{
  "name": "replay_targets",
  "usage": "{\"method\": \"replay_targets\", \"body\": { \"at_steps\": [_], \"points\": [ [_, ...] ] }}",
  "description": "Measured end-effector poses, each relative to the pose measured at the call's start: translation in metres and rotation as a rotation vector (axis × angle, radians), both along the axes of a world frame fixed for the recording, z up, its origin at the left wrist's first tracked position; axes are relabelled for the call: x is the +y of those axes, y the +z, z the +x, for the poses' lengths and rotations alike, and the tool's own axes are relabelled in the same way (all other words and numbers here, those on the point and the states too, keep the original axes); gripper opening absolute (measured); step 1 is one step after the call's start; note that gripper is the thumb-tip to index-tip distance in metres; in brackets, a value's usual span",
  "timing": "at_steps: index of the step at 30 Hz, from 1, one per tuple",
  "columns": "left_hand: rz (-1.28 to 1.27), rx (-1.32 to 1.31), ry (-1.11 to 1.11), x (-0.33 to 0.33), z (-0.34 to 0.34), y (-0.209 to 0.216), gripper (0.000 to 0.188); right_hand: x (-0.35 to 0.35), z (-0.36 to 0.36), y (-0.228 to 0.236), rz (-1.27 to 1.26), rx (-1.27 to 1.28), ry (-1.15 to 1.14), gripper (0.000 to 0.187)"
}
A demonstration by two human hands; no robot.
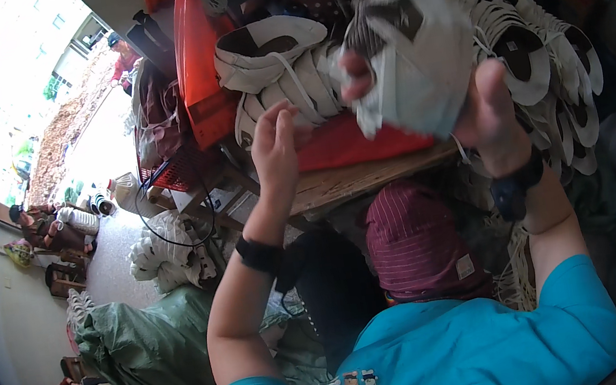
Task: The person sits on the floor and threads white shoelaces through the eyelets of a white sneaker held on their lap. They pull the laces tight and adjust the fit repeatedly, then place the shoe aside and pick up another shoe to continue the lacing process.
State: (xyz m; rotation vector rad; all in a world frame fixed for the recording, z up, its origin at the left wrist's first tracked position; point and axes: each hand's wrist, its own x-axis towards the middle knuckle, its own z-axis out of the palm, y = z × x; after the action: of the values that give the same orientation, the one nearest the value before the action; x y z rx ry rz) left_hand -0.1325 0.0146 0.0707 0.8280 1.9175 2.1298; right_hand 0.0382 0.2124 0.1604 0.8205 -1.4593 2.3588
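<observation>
Right hand (489,111) gripping pale bundle (417,68), at its right edge, left hand (276,137) apart

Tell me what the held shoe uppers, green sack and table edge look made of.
White shoe uppers: matte, perhaps fabric or synthetic leather; blur leaves it open. Green sack: probably woven plastic, crinkled with slight sheen. Table edge: likely wood, dull brown, worn-looking.

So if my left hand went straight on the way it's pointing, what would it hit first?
Your left hand would probably meet the stacked cream shoe uppers first, though depth is hard to judge from this single view.
</observation>
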Motion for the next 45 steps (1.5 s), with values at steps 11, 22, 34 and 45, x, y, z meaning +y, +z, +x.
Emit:
{"method": "replay_targets", "body": {
  "at_steps": [11,22,34,45],
  "points": [
    [0.189,-0.219,-0.06,0.074,-0.09,-0.011,0.036,0.036,-0.134,-0.002,0.04,-0.544,-0.141,0.032],
    [0.314,-0.482,-0.246,0.059,-0.066,0.003,0.034,0.022,-0.175,-0.017,0.238,-0.766,-0.188,0.035],
    [0.161,-0.192,0.23,-0.017,-0.139,0.0,0.048,0.004,-0.262,0.056,1.162,-0.231,-0.89,0.044],
    [0.35,-0.076,0.031,-0.035,-0.135,-0.004,0.053,-0.042,-0.282,0.039,1.131,-0.372,-0.417,0.051]
  ]
}}
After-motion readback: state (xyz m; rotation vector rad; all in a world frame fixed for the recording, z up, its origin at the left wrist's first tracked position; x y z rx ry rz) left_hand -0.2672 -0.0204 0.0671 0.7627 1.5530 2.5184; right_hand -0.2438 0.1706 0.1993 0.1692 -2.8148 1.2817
